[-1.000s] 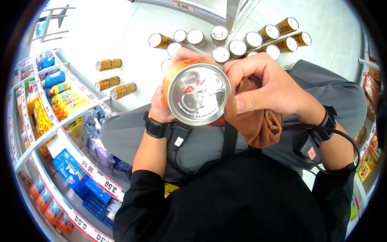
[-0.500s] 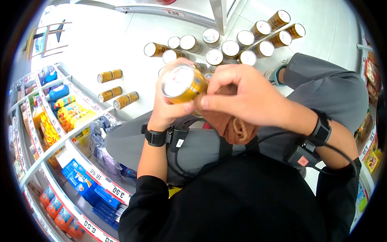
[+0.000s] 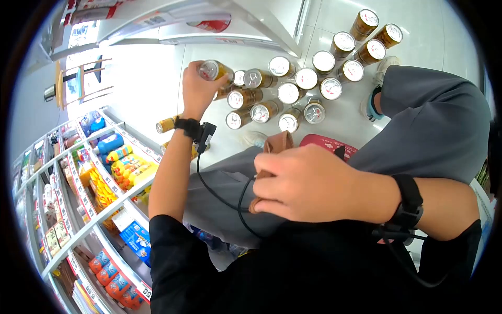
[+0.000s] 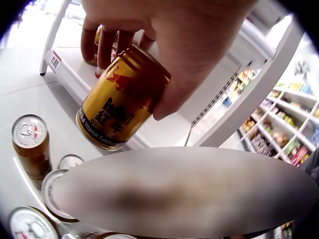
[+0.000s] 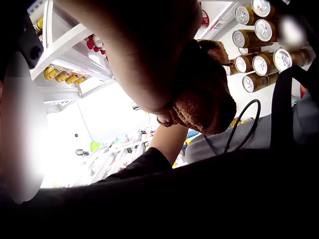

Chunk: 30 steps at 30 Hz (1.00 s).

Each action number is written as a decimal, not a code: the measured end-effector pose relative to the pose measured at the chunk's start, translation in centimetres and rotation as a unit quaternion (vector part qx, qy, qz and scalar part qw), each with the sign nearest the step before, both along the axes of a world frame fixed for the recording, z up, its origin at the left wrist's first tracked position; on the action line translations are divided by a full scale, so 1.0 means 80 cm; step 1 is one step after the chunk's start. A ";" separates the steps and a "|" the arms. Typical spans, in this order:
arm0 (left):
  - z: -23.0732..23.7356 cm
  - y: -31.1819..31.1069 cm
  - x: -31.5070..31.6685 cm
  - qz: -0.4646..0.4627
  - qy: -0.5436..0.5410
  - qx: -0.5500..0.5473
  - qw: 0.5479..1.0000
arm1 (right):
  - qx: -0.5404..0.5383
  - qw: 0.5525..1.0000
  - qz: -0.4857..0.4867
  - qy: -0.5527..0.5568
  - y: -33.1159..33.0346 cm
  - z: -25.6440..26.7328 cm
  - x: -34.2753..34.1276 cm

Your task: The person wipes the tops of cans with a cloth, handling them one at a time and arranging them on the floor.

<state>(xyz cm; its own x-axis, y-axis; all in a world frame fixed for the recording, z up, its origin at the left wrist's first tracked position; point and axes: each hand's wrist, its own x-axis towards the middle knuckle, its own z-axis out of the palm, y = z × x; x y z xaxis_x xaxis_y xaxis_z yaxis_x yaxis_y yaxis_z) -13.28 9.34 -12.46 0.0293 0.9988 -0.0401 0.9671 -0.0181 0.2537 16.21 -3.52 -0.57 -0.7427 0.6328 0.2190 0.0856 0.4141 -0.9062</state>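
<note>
In the head view my left hand (image 3: 197, 93) reaches forward and grips a gold drink can (image 3: 213, 71) at the far left of the standing cans. Seen from the left wrist, this can (image 4: 122, 102) is tilted, its yellow side with a red bull and black lettering facing out, thumb on one side and fingers round the other. Close to my body, the right hand (image 3: 319, 183) holds a bunched brown cloth (image 3: 278, 143), mostly covered by the fingers. The right wrist view shows the cloth (image 5: 207, 104) hanging from the grip.
Several gold cans (image 3: 306, 78) stand grouped on the pale floor before my knees. A can (image 3: 166, 124) lies on its side behind the left forearm. White shelving (image 3: 209, 39) rises ahead, and stocked shelves (image 3: 128, 193) line the left. A red object (image 3: 327, 144) lies between my legs.
The left hand has carried the can from in front of my chest forward and left, away from the cloth. My right hand has drawn back toward the body, keeping the cloth.
</note>
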 end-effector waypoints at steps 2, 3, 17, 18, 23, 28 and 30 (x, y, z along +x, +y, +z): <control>-0.023 0.013 -0.002 -0.028 0.074 -0.034 0.996 | 0.029 0.999 0.004 -0.014 0.001 -0.001 0.000; -0.032 0.019 -0.002 -0.037 0.110 -0.060 0.991 | 0.031 0.999 0.009 -0.015 0.002 -0.003 0.000; -0.099 0.021 0.014 -0.048 0.234 -0.134 0.962 | 0.019 1.000 0.019 -0.013 0.003 -0.014 0.000; -0.101 0.021 0.014 -0.042 0.240 -0.137 0.960 | 0.028 0.999 0.029 -0.023 0.002 -0.013 0.000; -0.104 0.022 0.013 -0.034 0.239 -0.137 0.961 | 0.055 0.998 0.025 -0.015 -0.003 -0.017 -0.003; -0.100 0.024 0.016 -0.030 0.249 -0.169 0.953 | 0.031 0.999 0.032 -0.005 -0.001 -0.014 -0.002; -0.100 0.022 0.015 -0.026 0.248 -0.173 0.953 | 0.035 0.999 0.037 -0.012 -0.001 -0.014 -0.002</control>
<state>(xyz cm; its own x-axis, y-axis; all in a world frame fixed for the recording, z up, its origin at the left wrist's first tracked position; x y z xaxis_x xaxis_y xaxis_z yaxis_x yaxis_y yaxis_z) -12.07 11.11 -20.49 -0.0292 0.9213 -0.3878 0.9698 -0.0678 -0.2341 16.03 -3.60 -1.70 -0.7926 0.5601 0.2410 0.0747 0.4815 -0.8733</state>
